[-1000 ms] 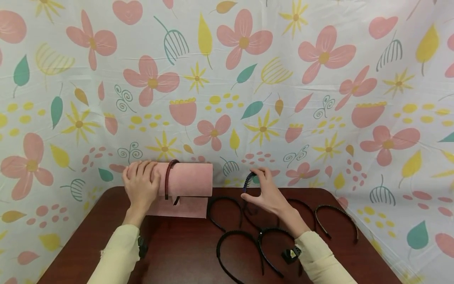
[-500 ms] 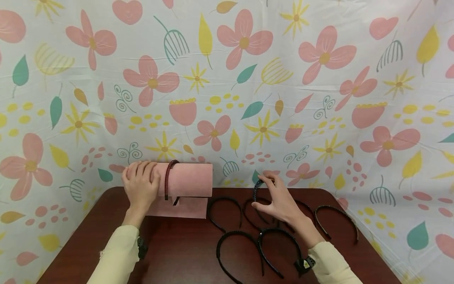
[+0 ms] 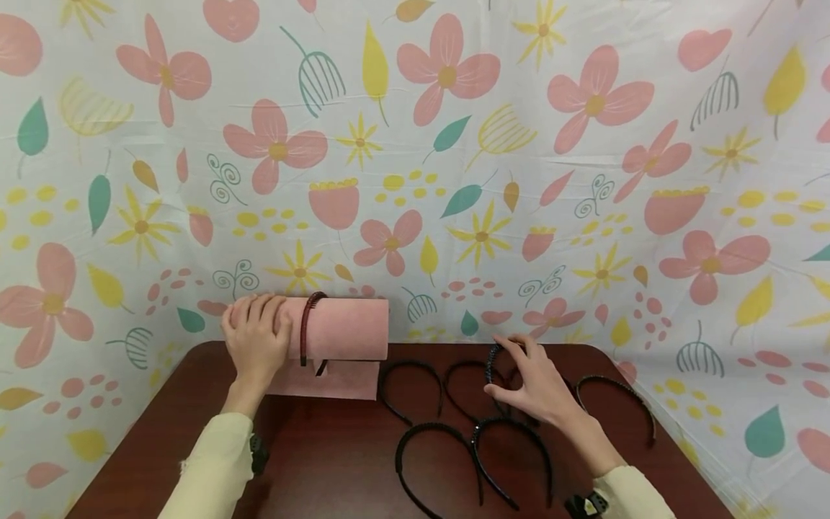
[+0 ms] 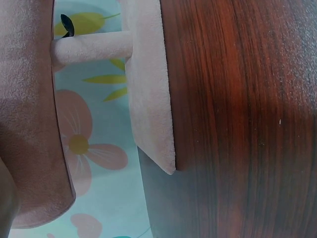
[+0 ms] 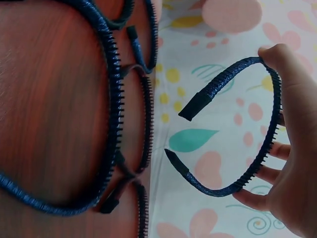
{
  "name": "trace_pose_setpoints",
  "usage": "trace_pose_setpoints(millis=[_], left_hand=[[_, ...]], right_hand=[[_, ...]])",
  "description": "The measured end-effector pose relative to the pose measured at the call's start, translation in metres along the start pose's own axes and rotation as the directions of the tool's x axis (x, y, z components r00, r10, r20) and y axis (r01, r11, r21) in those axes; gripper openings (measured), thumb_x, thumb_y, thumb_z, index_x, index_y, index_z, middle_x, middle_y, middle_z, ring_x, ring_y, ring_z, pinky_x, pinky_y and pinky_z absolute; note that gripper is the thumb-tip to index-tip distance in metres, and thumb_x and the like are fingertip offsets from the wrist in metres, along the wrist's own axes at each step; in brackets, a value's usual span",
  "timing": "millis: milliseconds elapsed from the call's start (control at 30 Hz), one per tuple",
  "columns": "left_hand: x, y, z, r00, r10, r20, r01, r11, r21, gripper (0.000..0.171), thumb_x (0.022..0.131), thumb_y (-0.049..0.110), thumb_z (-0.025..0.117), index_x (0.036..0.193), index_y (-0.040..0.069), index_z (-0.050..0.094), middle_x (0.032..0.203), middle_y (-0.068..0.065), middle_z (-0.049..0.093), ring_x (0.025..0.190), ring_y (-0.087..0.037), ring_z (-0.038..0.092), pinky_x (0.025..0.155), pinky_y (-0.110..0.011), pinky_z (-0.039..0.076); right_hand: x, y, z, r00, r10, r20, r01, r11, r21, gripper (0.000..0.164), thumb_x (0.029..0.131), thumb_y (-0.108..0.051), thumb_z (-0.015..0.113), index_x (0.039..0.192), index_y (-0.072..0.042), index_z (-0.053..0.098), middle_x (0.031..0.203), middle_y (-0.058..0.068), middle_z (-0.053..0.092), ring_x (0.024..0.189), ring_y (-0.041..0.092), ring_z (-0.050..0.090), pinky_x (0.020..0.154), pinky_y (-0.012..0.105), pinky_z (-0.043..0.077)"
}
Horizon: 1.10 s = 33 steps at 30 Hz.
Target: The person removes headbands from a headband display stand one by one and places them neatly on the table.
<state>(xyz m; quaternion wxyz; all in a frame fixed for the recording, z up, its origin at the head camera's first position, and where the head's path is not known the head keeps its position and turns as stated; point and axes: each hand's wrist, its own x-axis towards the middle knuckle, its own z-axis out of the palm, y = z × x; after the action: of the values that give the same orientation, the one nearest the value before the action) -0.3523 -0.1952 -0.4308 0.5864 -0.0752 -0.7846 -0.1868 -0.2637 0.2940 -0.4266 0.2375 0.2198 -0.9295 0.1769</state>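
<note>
My left hand (image 3: pixel 259 335) grips the left end of a pink plush headband stand (image 3: pixel 357 328), its fingers bent over the horizontal roll. A dark red toothed headband (image 3: pixel 305 328) circles that roll just right of the hand. In the left wrist view the roll (image 4: pixel 29 124) joins a flat base (image 4: pixel 148 99) through a short post. My right hand (image 3: pixel 541 386) holds a glittery dark blue toothed headband (image 5: pixel 270 134) between thumb and fingers. Its two ends point away from the palm in the right wrist view. The head view hides much of this headband behind the hand.
Several dark headbands lie on the brown table (image 3: pixel 337 461), among them one at the front left (image 3: pixel 397 447), one in front of my right hand (image 3: pixel 519 419) and one at the far right (image 3: pixel 638 400). A floral curtain (image 3: pixel 389 144) hangs behind the table.
My right hand has moved right and down with the blue headband, away from the stand toward the back-right headbands. The left hand stays on the roll.
</note>
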Motion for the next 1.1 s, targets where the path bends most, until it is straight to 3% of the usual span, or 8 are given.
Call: trace_pose_setpoints(millis=[300,800,1100], left_hand=[[0.000,0.001,0.000,1.000,-0.001,0.003,0.001,1.000,-0.002,0.036,0.093,0.036,0.049,0.105,0.010,0.072,0.111,-0.014,0.069,0.114,-0.038,0.055,0.103,-0.065,0.028],[0.002,-0.001,-0.003,1.000,-0.004,-0.013,0.004,1.000,0.002,0.035,0.093,0.034,0.050,0.105,0.009,0.072,0.111,-0.015,0.069,0.113,-0.040,0.057,0.103,-0.066,0.029],[0.003,-0.001,0.000,1.000,-0.003,-0.002,0.003,1.000,0.007,0.034,0.092,0.034,0.050,0.104,0.011,0.072,0.111,-0.013,0.070,0.114,-0.038,0.057,0.102,-0.065,0.029]], right_hand=[[-0.020,0.010,-0.004,0.995,0.071,0.071,-0.069,0.997,-0.031,0.081,0.080,-0.056,0.074,0.148,-0.022,0.045,0.145,0.018,0.042,0.119,0.041,0.050,0.085,0.063,0.044],[-0.038,0.017,-0.009,0.991,0.093,0.097,-0.085,0.993,-0.079,0.078,0.080,-0.053,0.076,0.145,-0.021,0.049,0.140,0.015,0.045,0.116,0.042,0.052,0.079,0.061,0.044],[-0.060,0.031,-0.014,0.956,0.209,0.204,-0.191,0.976,-0.103,0.075,0.081,-0.060,0.072,0.142,-0.022,0.051,0.137,0.010,0.046,0.113,0.038,0.053,0.075,0.059,0.045]])
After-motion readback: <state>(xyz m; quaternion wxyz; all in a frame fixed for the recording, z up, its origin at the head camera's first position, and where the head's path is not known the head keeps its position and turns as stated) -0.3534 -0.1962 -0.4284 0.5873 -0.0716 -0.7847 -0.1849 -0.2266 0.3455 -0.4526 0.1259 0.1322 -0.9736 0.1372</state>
